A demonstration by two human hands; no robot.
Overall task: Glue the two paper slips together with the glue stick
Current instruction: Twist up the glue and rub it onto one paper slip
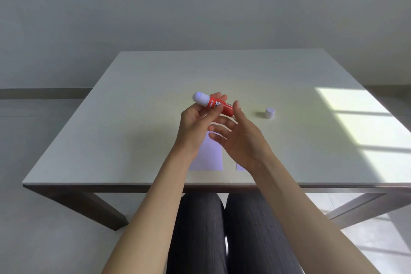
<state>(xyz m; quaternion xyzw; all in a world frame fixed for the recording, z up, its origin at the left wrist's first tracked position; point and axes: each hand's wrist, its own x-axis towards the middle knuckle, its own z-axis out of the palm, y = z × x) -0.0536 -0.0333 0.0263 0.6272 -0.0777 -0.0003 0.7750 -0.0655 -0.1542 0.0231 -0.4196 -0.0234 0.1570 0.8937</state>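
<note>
My left hand (pixel 198 122) holds a red glue stick (pixel 216 104) above the table, its uncapped white tip pointing up and left. My right hand (pixel 240 135) is just right of it, fingers spread, thumb tip close to the stick's base; whether it touches is unclear. The white cap (pixel 270 113) stands on the table to the right. Two white paper slips lie flat below my hands: the left slip (pixel 210 155) is mostly visible, while my right wrist hides all but a corner of the right slip (pixel 240 167).
The pale square table (pixel 133 131) has its near edge just above my knees. A bright patch of sunlight (pixel 364 122) falls on its right side. Grey floor and a plain wall lie beyond.
</note>
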